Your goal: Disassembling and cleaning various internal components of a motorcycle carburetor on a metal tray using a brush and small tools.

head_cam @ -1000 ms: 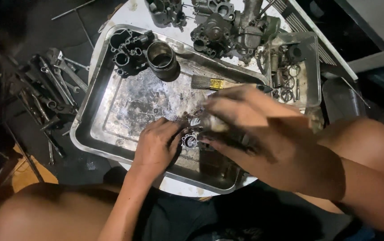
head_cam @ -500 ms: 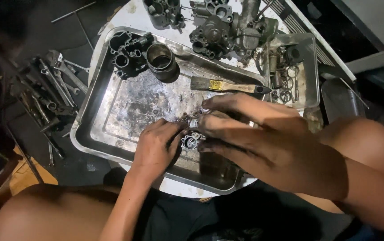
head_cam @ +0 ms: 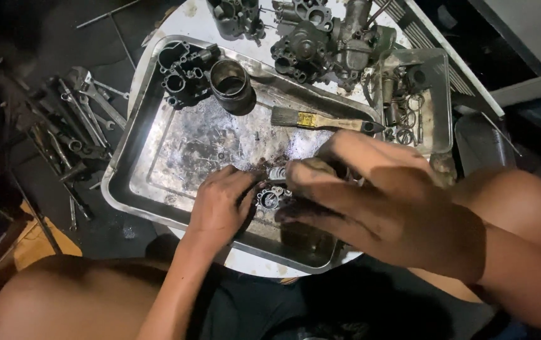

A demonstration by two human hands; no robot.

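Since the earlier frame the right hand (head_cam: 383,201) has shifted slightly right, uncovering more of the brush (head_cam: 324,121); the left hand (head_cam: 223,204) has stayed put. Both hands meet over a small metal part (head_cam: 269,199) — left fingers grip its edge, right fingertips pinch at its top; part sits low in the tray (head_cam: 157,132); wrenches (head_cam: 75,126) lie left of the tray.

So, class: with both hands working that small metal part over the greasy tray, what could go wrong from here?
1. The small metal part, pinched between greasy left hand and right hand, could slip into the metal tray.
2. The right hand hides much of the part, so fine work may be misjudged.
3. The paintbrush lies just beyond the right hand and might get knocked.
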